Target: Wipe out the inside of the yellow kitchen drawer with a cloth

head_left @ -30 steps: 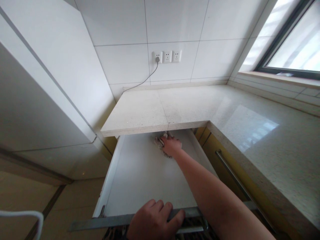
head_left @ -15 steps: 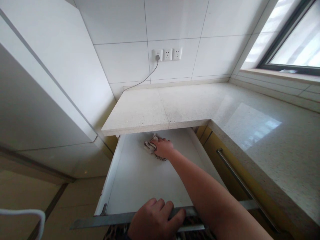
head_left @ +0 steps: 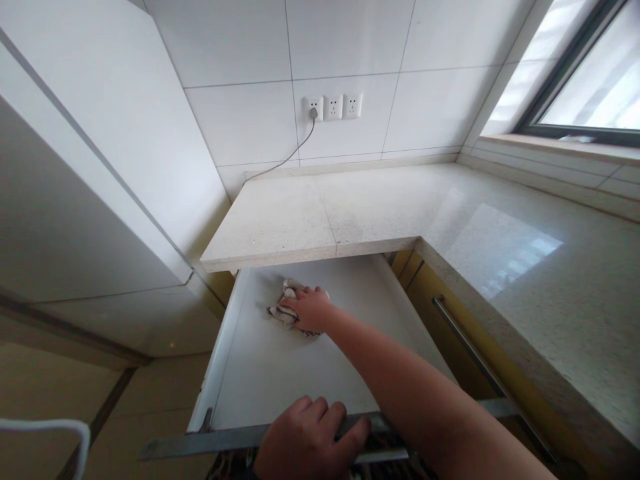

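Note:
A white drawer [head_left: 260, 373] is pulled out from beneath the countertop. Inside it, toward the back left, my right hand [head_left: 311, 309] presses a crumpled, pale cloth with dark markings [head_left: 286, 312] against the drawer's floor. The fingers are bent over the cloth, and part of it is hidden under the palm. At the bottom of the view, my left hand [head_left: 307, 437] is wrapped over the top edge of the drawer front [head_left: 225, 438]. My right forearm crosses above the drawer front's right part.
A pale stone countertop [head_left: 380, 207] overhangs the drawer's back and turns along the right side. Below it runs a metal bar handle [head_left: 480, 363]. A tall white cabinet [head_left: 115, 100] stands left. A grey cord [head_left: 295, 152] hangs from the wall sockets [head_left: 333, 107].
My right hand has slid the cloth left and a little nearer to me across the drawer floor. My left hand stays on the drawer front.

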Motion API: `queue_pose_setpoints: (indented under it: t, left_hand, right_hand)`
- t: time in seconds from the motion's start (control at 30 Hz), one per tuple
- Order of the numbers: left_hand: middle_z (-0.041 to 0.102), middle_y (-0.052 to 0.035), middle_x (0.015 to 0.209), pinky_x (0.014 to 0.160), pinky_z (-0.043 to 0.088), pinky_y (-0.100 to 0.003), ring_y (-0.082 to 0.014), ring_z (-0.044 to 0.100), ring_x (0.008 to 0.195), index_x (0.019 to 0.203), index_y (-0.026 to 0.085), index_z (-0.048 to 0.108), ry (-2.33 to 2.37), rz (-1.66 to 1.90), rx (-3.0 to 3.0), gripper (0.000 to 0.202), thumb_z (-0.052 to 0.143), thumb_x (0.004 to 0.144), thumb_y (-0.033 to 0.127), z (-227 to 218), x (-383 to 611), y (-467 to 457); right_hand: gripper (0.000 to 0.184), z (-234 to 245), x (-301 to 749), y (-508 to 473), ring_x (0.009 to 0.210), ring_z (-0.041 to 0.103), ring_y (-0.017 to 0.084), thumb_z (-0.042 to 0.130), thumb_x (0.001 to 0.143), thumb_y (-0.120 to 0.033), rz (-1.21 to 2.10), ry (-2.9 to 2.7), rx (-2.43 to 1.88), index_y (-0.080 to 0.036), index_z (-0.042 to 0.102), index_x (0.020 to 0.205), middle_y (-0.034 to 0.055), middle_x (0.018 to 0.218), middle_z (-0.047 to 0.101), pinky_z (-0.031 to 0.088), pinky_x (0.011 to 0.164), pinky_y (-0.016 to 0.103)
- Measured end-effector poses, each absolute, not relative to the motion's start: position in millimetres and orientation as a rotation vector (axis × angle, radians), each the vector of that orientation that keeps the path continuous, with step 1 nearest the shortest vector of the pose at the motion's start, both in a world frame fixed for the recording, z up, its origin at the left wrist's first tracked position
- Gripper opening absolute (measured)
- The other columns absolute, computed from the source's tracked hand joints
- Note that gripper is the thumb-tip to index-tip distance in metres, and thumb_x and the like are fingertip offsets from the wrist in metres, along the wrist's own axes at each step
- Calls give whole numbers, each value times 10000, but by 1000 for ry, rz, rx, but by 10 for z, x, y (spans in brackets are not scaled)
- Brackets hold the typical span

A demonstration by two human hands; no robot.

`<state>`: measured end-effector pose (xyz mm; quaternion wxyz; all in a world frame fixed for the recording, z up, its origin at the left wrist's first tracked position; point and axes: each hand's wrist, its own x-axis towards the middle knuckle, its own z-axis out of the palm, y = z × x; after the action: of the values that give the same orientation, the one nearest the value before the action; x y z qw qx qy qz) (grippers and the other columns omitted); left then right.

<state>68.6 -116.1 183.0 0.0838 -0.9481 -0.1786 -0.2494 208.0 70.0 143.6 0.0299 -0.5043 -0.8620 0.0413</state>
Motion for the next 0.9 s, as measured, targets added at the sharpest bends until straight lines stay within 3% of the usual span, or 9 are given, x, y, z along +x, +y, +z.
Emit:
queue_pose_setpoints:
  t: [0.2, 0.47, 0.57, 0.7, 0.8, 0.9]
  left_hand:
    - [581, 11, 778, 472, 311, -352, -198, 525, 565, 1170, 260, 584, -554, -686, -2864, 380, 692, 807, 280, 1819, 680, -1171]
    - [567, 9, 770, 478, 289, -354, -195, 509, 562, 1148, 255, 585, -551, -699, -2860, 317, 664, 843, 289, 1813, 679, -1177]
    - [568, 7, 766, 479, 282, -358, -198, 507, 563, 1136, 256, 587, -555, -703, -2855, 297, 643, 845, 281, 1833, 686, -1173]
    - [577, 6, 776, 481, 280, -362, -196, 513, 567, 1148, 261, 592, -555, -713, -2854, 328, 669, 836, 324, 1824, 676, -1163]
    - [574, 6, 780, 478, 279, -361, -196, 514, 565, 1188, 268, 593, -550, -699, -2855, 393, 697, 814, 329, 1796, 674, -1162]
    - [565, 4, 770, 477, 287, -358, -199, 516, 563, 1206, 265, 592, -537, -721, -2841, 414, 699, 808, 302, 1778, 684, -1164]
  right_hand:
    - [620, 1428, 2217, 849, 1164, 524, 332, 609, 807, -502, 130, -2464, -1812, -467, 468, 1410, 61, 1347, 553, 422, 919, 513]
    - [512, 1465, 2638, 889, 1167, 498, 370, 473, 921, -399, 9, -2152, -2164, -325, 491, 1427, 179, 1310, 537, 396, 889, 544]
    - [477, 1447, 2376, 829, 1186, 492, 332, 516, 910, -433, 18, -2300, -2026, -386, 518, 1384, 123, 1310, 555, 379, 931, 520]
    - [591, 1396, 1894, 713, 1141, 519, 330, 612, 825, -586, 71, -2647, -1550, -430, 494, 1383, 79, 1292, 570, 403, 908, 538]
    - [584, 1371, 1661, 609, 1096, 536, 323, 598, 827, -642, 39, -2804, -1199, -448, 496, 1368, 58, 1235, 585, 424, 881, 544]
    - [566, 1366, 1624, 584, 1089, 541, 319, 580, 839, -654, 49, -2819, -1116, -457, 500, 1364, 51, 1252, 579, 435, 872, 538]
